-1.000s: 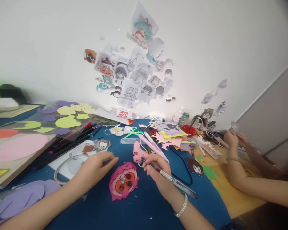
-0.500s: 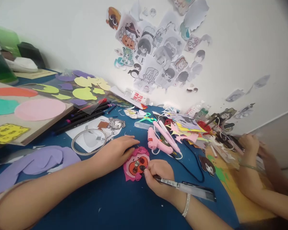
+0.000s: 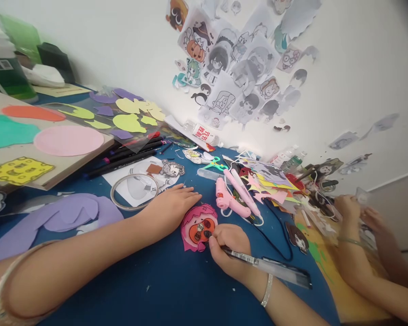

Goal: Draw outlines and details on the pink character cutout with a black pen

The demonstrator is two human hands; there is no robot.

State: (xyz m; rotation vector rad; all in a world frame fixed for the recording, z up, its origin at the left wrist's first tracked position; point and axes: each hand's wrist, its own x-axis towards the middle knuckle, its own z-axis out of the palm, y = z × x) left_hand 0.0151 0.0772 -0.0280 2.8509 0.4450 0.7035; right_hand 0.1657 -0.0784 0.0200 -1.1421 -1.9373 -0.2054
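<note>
Along the bottom centre of the frame, the blue worktop (image 3: 170, 294) lies mostly bare, with a few small scraps on it. Its right edge curves down the lower right, beside a yellow-brown surface.

Just above that open room lies the pink character cutout (image 3: 200, 230), at the centre of the frame. A second ago both hands were clear of it; now the right hand (image 3: 231, 246) has come in against its right side and the left hand (image 3: 173, 206) lies flat at its upper-left edge. The right grip is clamped on a pen (image 3: 282, 269), whose back end slants toward the lower right; the fingers hide the tip. The left grip is apart from any hold, fingers straight and side by side; whether it presses the cutout cannot be told.

Purple paper pieces (image 3: 70, 213) crowd the space left of the left forearm. Beyond the cutout, a pink glue gun (image 3: 231, 201) limits the room on the upper right. Farther back, a labelled bottle (image 3: 202, 131) lies before the wall (image 3: 112, 45).
</note>
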